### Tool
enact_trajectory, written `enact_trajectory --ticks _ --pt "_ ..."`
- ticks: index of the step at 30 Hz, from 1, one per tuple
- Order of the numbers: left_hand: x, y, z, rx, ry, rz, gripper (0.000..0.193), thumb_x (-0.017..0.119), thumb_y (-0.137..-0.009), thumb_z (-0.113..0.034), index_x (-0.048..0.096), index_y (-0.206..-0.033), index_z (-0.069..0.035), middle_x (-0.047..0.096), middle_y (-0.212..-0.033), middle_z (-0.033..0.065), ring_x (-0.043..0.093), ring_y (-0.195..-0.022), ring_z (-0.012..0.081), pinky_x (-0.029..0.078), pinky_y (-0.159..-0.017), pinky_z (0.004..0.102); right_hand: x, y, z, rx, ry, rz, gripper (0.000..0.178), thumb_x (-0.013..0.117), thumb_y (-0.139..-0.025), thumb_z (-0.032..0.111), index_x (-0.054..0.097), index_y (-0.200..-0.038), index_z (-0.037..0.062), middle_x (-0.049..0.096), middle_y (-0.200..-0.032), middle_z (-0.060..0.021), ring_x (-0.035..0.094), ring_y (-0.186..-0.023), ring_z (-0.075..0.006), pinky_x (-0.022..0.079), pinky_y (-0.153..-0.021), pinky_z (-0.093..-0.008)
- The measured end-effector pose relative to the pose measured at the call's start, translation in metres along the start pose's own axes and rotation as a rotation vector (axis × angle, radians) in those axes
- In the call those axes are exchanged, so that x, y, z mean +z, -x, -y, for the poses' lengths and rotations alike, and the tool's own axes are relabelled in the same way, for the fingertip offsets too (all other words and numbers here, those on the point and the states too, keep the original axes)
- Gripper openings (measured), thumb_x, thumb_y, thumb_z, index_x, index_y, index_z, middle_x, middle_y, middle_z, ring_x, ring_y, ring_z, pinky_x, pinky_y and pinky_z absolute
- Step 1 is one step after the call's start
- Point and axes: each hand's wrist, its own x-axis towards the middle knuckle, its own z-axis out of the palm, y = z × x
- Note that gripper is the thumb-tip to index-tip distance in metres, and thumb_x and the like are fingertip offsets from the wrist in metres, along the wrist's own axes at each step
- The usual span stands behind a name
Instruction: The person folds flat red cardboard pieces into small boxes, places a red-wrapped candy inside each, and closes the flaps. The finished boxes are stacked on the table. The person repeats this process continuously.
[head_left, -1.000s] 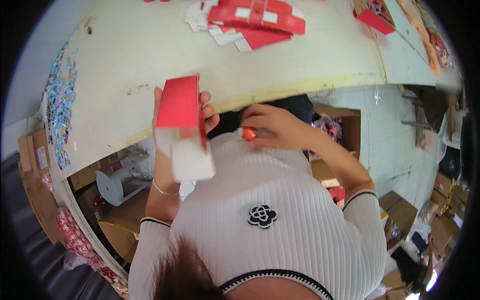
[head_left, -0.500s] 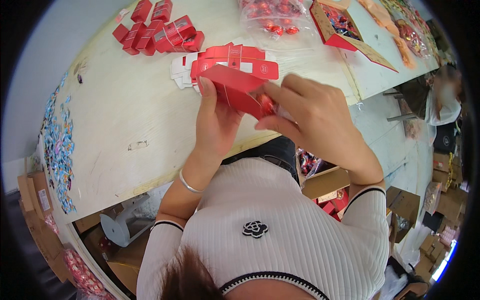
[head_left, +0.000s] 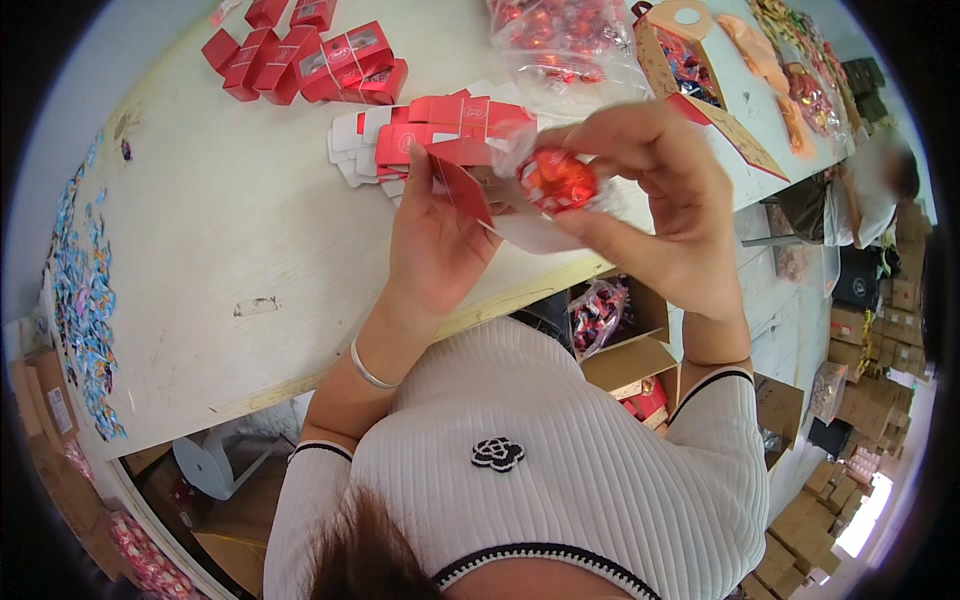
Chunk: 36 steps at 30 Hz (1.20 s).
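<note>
Right fingers pinch red-wrapped candy

Your fisheye camera looks down from your head, close above your left hand, right hand and table.

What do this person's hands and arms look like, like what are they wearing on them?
Both the left hand and right hand are ungloved. A thin silver bangle circles the left wrist; the right wrist is bare. The short white ribbed sleeves end in black-striped cuffs.
</note>
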Motion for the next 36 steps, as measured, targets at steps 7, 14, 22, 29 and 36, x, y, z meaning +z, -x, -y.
enact_trajectory --ticks 7,14,22,29,36 --pt "0.008 -0.002 0.005 0.141 -0.155 -0.058 0.046 0.034 -0.09 -0.049 0.048 -0.11 -0.009 0.056 -0.106 0.005 0.054 -0.098 0.018 0.046 -0.083 0.0328 0.014 -0.015 -0.007 -0.135 0.483 0.151 0.029 0.07 -0.063 0.011 0.062 -0.091 0.0045 0.052 -0.084 -0.0102 0.051 -0.072 -0.022 0.042 -0.061 -0.0288" --pt "-0.005 -0.003 0.0 -0.007 0.105 -0.022 0.042 0.034 -0.09 -0.048 0.052 -0.098 -0.01 0.055 -0.107 0.0059 0.05 -0.105 0.0187 0.044 -0.09 0.0342 -0.002 -0.019 -0.012 -0.41 0.298 0.242 0.045 0.066 -0.072 0.035 0.061 -0.097 -0.0023 0.056 -0.103 -0.0183 0.052 -0.098 -0.0332 0.041 -0.083 -0.0408" --pt "0.006 0.007 0.005 -0.193 -0.011 -0.066 0.053 0.034 -0.087 -0.055 0.041 -0.119 -0.014 0.045 -0.121 0.0134 0.047 -0.11 0.0276 0.04 -0.093 0.0438 0.03 0.002 -0.072 -0.325 -0.174 -0.156 0.021 0.053 -0.085 0.015 0.053 -0.099 -0.0012 0.053 -0.113 -0.0202 0.052 -0.105 -0.0267 0.047 -0.078 -0.0333" --pt "0.009 0.004 -0.034 0.094 -0.925 0.262 0.075 0.039 -0.083 -0.059 0.017 -0.137 -0.011 0.04 -0.13 0.0138 0.044 -0.117 0.0287 0.035 -0.095 0.0426 0.021 -0.006 -0.073 -0.184 -0.765 0.087 0.018 0.047 -0.089 0.027 0.046 -0.086 0.0095 0.055 -0.103 -0.0301 0.032 -0.119 -0.047 0.025 -0.096 -0.0533" --pt "-0.02 0.002 -0.016 -0.136 -0.739 0.404 0.083 0.051 -0.081 -0.053 0.008 -0.139 -0.013 0.051 -0.112 0.0108 0.057 -0.092 0.0249 0.047 -0.076 0.0332 0.042 -0.017 -0.07 -0.074 -0.744 0.112 0.025 0.051 -0.087 0.03 0.049 -0.093 0.0053 0.045 -0.12 -0.0273 0.038 -0.119 -0.0342 0.025 -0.101 -0.0469"
